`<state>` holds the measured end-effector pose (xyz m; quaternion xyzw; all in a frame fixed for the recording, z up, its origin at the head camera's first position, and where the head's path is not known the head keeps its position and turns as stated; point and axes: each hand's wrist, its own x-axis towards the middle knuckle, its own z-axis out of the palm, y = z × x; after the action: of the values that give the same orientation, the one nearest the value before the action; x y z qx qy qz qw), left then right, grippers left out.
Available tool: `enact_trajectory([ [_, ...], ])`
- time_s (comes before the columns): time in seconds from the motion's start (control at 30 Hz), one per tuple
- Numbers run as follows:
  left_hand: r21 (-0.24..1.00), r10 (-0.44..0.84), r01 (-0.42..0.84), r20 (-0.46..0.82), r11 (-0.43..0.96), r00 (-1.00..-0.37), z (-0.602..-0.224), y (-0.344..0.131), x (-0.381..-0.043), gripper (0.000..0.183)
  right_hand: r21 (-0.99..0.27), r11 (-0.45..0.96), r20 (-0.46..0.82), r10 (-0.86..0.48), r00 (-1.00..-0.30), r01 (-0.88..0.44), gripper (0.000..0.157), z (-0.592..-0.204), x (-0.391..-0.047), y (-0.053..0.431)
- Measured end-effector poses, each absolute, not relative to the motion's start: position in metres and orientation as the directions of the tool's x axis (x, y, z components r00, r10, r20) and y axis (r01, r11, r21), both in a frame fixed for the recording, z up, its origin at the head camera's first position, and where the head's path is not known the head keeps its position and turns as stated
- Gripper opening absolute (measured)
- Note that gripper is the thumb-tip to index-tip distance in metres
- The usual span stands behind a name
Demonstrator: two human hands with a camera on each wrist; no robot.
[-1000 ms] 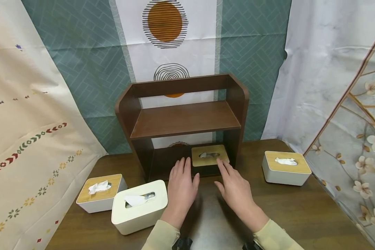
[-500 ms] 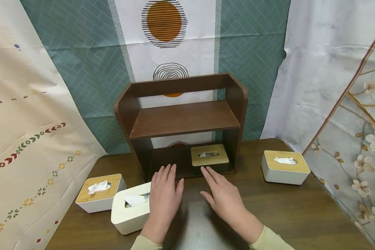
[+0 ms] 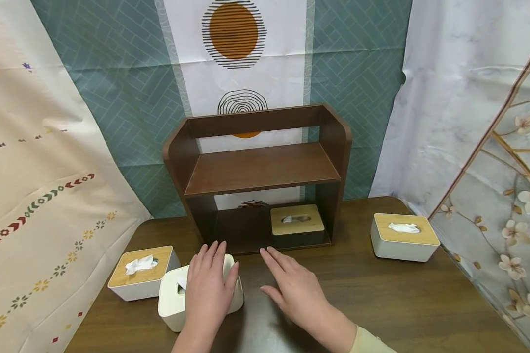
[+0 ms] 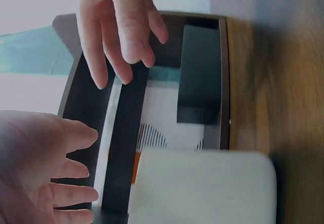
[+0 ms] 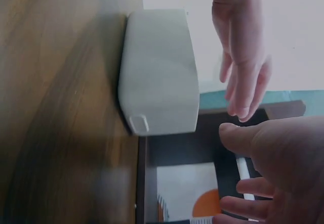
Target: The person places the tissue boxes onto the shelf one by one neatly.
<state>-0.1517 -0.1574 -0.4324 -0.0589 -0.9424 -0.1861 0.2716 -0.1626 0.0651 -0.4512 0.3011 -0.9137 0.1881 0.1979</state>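
My left hand (image 3: 209, 289) hovers over the all-white tissue box (image 3: 172, 304) at the front left, fingers extended, and hides much of its top. To the right of that box, my right hand (image 3: 293, 289) hangs above the table with straight fingers and nothing in it. Both hands also show in the right wrist view, above the level of the white box (image 5: 159, 77). A dark tissue box with a wooden lid (image 3: 297, 219) stands at the right end of the bottom shelf.
The dark brown two-tier shelf (image 3: 260, 169) stands at the table's back. A white tissue box with a wooden lid (image 3: 143, 274) sits left of the all-white one. Another wooden-lidded box (image 3: 405, 238) is at the far right. Patterned cloths (image 3: 357, 98) hang behind.
Both hands have drawn back from the dark tissue box and shifted left, the left one now over the all-white box. That box sits slightly turned and further right at its right end.
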Motion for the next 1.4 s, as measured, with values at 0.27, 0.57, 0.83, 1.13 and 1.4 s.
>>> enact_trajectory([
  [0.27,0.318,-0.04,0.147,0.514,0.937,-0.857,-0.438,-0.185,-0.14,0.067,-0.193,0.71,0.433,-0.558,-0.708,-0.678,0.086,-0.451,-0.16,0.044],
  [0.57,0.336,-0.091,0.087,0.479,0.938,-0.873,-0.444,-0.208,-0.129,0.074,-0.155,0.693,0.418,-0.6,-0.683,-0.704,0.092,-0.454,-0.157,0.028],
  [0.83,0.345,-0.119,0.053,0.458,0.937,-0.881,-0.452,-0.224,-0.122,0.076,-0.124,0.691,0.4,-0.622,-0.673,-0.712,0.09,-0.458,-0.155,0.016],
  [1.13,0.356,-0.144,0.024,0.438,0.934,-0.887,-0.463,-0.242,-0.114,0.081,-0.148,0.673,0.369,-0.642,-0.672,-0.724,0.087,-0.464,-0.155,0.008],
  [1.4,0.398,-0.181,-0.054,0.29,0.916,-0.94,-0.465,-0.256,-0.107,0.085,-0.146,0.664,0.37,-0.651,-0.663,-0.733,0.086,-0.469,-0.155,0.005],
])
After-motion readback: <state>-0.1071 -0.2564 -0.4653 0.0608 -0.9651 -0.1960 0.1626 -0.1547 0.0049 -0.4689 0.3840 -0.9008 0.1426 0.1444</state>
